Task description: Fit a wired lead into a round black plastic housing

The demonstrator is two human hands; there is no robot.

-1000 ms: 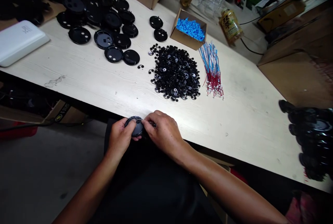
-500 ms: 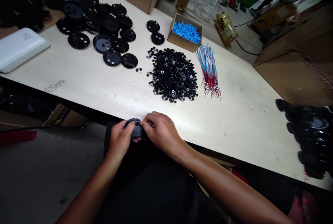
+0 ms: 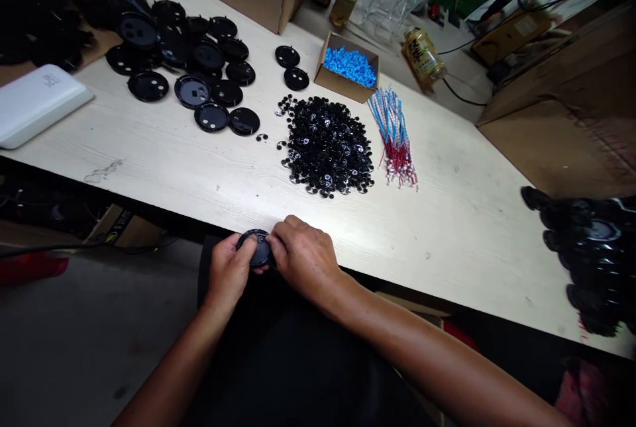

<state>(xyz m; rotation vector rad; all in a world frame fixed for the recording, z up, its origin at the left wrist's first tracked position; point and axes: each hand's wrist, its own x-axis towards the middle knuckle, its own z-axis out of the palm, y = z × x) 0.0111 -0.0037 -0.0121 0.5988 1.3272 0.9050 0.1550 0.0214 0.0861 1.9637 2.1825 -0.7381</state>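
Note:
Just off the table's front edge, my left hand grips a round black plastic cover with the thumb across its face. My right hand is closed at the cover's right rim, fingers pinched together; whatever sits between those fingertips is hidden. Beyond the hands lies a heap of small black plastic pieces with shiny spots. More round black covers, some with holes, are piled at the back left.
A cardboard box of blue small parts stands behind the heap, beside a bundle of blue, white and red wires. A white power bank lies at left. Black assembled-looking parts are stacked at the right edge.
My right hand has turned slightly at the cover's rim, its knuckles now more over the top. The left hand keeps its hold. The whole view has shifted a little.

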